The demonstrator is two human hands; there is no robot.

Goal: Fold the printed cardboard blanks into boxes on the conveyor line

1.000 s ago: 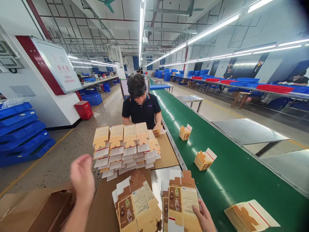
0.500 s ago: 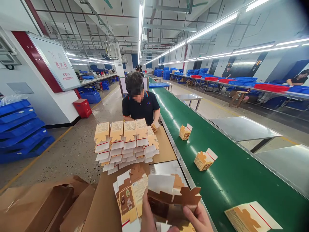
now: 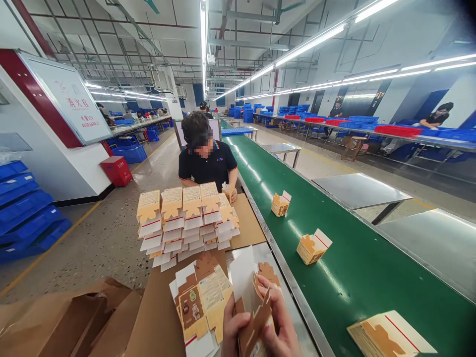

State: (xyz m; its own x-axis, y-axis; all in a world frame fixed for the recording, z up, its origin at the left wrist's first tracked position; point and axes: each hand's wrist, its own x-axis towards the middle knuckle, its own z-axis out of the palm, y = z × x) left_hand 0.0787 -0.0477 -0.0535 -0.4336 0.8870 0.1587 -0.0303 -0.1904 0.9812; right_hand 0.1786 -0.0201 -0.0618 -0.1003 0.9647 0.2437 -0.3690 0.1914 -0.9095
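Near the bottom of the head view, my left hand grips the left side of a partly folded cardboard box. Its white flap stands up at the back, and brown notched flaps rise at the front. My right hand is closed on the box's right side, with fingers over the top edge of a flap. Just left of my hands, flat printed box blanks lie in a loose pile. The box's lower part is hidden by my hands and the frame edge.
A stack of folded boxes stands ahead on the cardboard-covered table. Behind it a co-worker holds a small box. Several boxes sit on the green conveyor at right. Brown cartons are at lower left.
The box in my hands has turned, so its white flap now stands upright. My right hand has moved up and left over the flap edge. The camera view has shifted slightly.
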